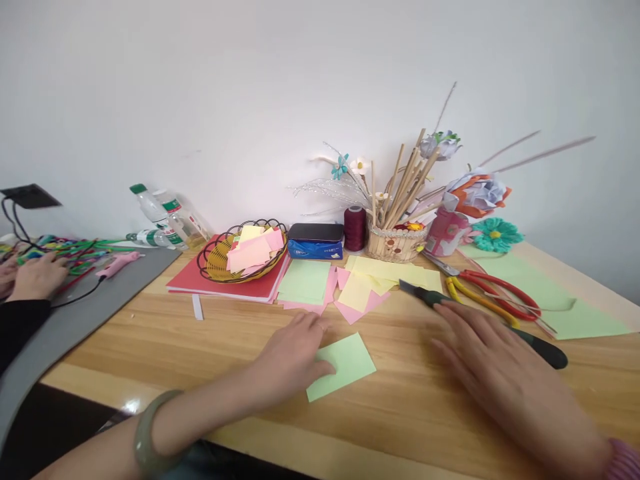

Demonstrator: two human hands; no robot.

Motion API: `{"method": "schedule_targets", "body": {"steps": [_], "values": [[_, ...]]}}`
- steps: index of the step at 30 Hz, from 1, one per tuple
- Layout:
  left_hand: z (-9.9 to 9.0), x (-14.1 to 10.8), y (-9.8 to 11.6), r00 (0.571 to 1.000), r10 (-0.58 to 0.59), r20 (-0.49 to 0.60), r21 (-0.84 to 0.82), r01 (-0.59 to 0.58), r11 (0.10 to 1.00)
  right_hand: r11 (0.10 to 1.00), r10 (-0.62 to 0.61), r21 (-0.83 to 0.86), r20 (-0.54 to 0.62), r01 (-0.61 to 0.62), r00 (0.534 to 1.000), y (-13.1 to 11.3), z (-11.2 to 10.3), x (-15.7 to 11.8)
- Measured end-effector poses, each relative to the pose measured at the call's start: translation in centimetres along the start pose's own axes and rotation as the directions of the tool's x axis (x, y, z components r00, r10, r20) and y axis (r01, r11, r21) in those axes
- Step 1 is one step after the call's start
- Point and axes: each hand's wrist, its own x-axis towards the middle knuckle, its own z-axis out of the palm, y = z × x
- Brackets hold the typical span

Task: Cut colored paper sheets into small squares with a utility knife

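My left hand lies over the left side of a pale green paper rectangle, its thumb on the paper and its fingers reaching past the back edge. To the right, my right hand is stretched over a knife with a dark green handle and a dark, pointed blade. The fingers are extended, slightly blurred, and cover the middle of the handle; a grip on it does not show. Behind the knife lie red-handled scissors and yellow-handled pliers. Yellow sheets and pink sheets lie just beyond.
At the back stand a wicker basket of paper pieces on red paper, a blue tissue pack, maroon thread and a stick-filled holder. A co-worker's hand is at far left, near a pink tool.
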Motion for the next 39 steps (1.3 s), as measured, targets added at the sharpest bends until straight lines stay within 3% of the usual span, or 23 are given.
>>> {"method": "schedule_targets", "body": {"steps": [3, 10, 14, 19, 21, 23, 25, 27, 32, 39], "values": [[-0.7, 1.6, 1.0, 0.974, -0.126, 0.190, -0.035, 0.135, 0.990, 0.996, 0.041, -0.079, 0.004, -0.040, 0.999, 1.8, 0.5, 0.5], [-0.6, 3.1, 0.6, 0.947, -0.070, 0.313, -0.201, 0.138, 0.970, 0.992, 0.001, -0.126, 0.022, 0.001, 1.000, 3.8, 1.3, -0.1], [0.3, 4.8, 0.6, 0.974, -0.114, 0.195, -0.244, 0.160, 0.956, 0.989, -0.037, -0.144, 0.022, 0.040, 0.999, 3.9, 1.2, -0.4], [0.3, 6.3, 0.9, 0.964, -0.243, -0.105, -0.087, 0.235, 0.968, 0.987, -0.030, -0.159, 0.024, 0.033, 0.999, 3.9, 1.2, -1.3], [0.1, 6.7, 0.8, 0.976, -0.131, -0.172, -0.024, 0.129, 0.991, 0.987, -0.009, -0.162, 0.015, 0.012, 1.000, 4.2, 1.5, -2.0], [0.1, 7.2, 0.4, 0.986, 0.072, -0.148, 0.007, -0.072, 0.997, 0.987, 0.027, -0.158, 0.009, -0.026, 1.000, 4.3, 1.9, -2.7], [0.1, 7.9, -0.1, 0.962, 0.261, -0.083, 0.002, -0.262, 0.965, 0.988, 0.066, -0.144, 0.025, -0.062, 0.998, 4.0, 2.0, -3.1], [0.3, 8.7, -0.6, 0.929, 0.369, -0.029, -0.011, -0.370, 0.929, 0.987, 0.119, -0.114, 0.075, -0.110, 0.990, 3.5, 1.8, -3.2], [0.7, 9.5, -1.2, 0.889, 0.452, 0.068, -0.037, -0.451, 0.892, 0.977, 0.211, -0.008, 0.229, -0.215, 0.950, 1.8, 1.0, -3.5], [1.4, 9.2, -1.6, 0.874, 0.466, 0.137, -0.093, -0.457, 0.884, 0.956, 0.252, 0.077, 0.273, -0.282, 0.928, 1.5, 1.9, -4.6]]}}
